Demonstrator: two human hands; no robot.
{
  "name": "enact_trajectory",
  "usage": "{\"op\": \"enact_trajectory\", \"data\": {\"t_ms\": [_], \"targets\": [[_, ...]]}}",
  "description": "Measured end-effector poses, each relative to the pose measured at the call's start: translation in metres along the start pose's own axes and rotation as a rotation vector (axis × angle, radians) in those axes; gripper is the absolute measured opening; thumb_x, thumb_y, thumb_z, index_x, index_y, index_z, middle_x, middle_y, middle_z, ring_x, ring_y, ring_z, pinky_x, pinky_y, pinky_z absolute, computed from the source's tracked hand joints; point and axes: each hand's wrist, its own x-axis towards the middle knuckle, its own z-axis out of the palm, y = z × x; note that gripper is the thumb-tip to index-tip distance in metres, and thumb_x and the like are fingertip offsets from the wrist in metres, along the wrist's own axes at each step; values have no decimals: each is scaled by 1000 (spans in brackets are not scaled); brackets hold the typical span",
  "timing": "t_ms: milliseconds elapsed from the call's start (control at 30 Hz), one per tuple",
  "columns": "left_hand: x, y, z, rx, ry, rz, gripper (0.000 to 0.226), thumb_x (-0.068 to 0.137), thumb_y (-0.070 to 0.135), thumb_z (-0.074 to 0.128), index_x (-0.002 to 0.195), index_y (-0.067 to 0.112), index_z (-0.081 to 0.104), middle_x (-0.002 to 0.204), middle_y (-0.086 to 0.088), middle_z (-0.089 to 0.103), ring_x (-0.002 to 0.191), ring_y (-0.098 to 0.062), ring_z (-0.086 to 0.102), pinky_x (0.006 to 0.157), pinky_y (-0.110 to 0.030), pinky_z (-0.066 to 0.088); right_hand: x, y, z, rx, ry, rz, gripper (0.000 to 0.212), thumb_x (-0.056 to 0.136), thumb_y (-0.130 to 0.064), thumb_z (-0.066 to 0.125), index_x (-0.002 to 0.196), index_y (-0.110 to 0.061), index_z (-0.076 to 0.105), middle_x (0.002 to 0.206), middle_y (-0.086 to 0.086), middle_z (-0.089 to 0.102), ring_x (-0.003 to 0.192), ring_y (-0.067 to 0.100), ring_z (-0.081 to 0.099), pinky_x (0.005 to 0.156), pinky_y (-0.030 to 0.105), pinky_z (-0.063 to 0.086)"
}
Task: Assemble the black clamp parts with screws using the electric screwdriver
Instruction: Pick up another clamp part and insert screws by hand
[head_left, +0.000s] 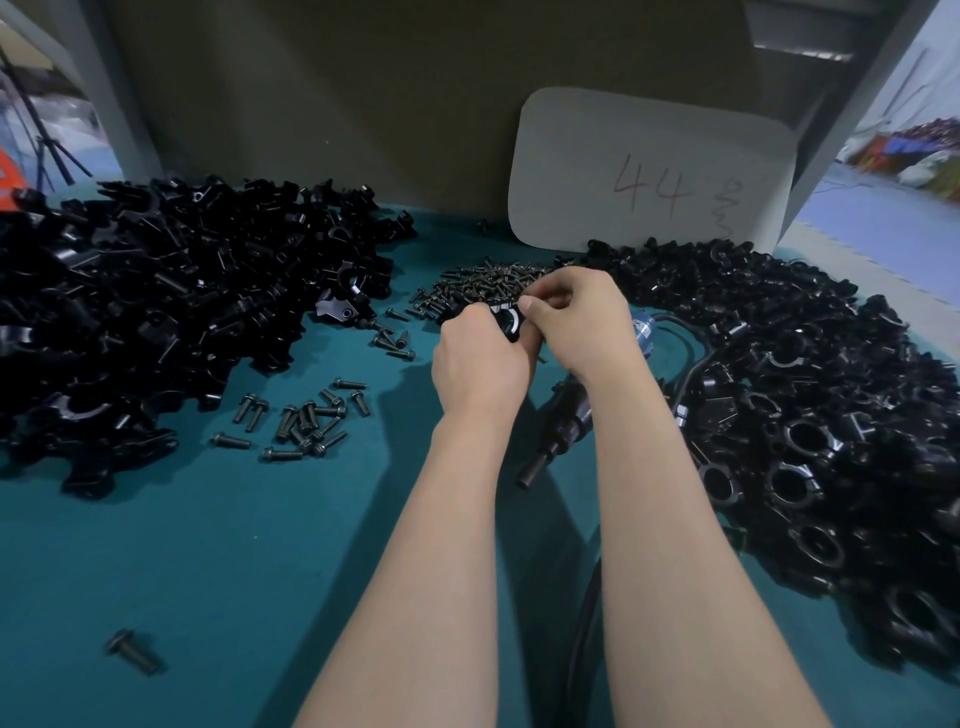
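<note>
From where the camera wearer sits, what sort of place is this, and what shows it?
Probably a factory assembly bench: heaps of black clamp parts on either side, a mound of screws between them, and an electric screwdriver lying on the green mat.

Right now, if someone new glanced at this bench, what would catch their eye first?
Likely the left hand and right hand meeting mid-table, both holding one black clamp part. Huge heaps of black parts flank them, the left pile and the right pile. The electric screwdriver lies idle beneath the right forearm.
</note>
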Motion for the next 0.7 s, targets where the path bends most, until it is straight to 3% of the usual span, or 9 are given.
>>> {"op": "enact_trajectory", "data": {"t_ms": [100,200,400,600,700], "targets": [[-1,0,0,2,-15,18,41,90,48,54,74,11,46,80,-11,63,82,-37,63,52,-31,34,-1,1,1,-87,21,-5,10,93,-27,59,88,-19,59,74,-10,53,82,12,51,62,20,36],[-2,0,-1,55,-33,35,40,91,46,55,80,8,52,86,-14,65,81,-37,61,58,-33,41,-1,2,1,-200,19,-35,17,96,-31,53,93,-15,56,84,-3,53,88,16,49,73,27,36],[-3,4,-4,168,-40,13,35,94,41,53,86,8,57,85,-10,61,80,-32,58,63,-36,44,-2,3,11,-221,-47,41,30,100,-35,42,101,-8,55,101,10,64,94,25,55,72,29,36],[3,3,-13,194,-114,33,32,90,42,59,84,10,58,83,-6,62,78,-31,58,61,-33,40,-1,8,9,-258,-1,-40,32,98,-38,44,78,-16,55,72,0,57,82,23,55,67,30,37],[3,3,-19,-66,-89,-34,23,87,34,60,81,13,66,80,-5,71,78,-26,67,63,-34,52,-6,5,14,-3,145,0,41,100,-42,39,78,-13,59,72,-3,58,77,18,52,65,29,31]]}}
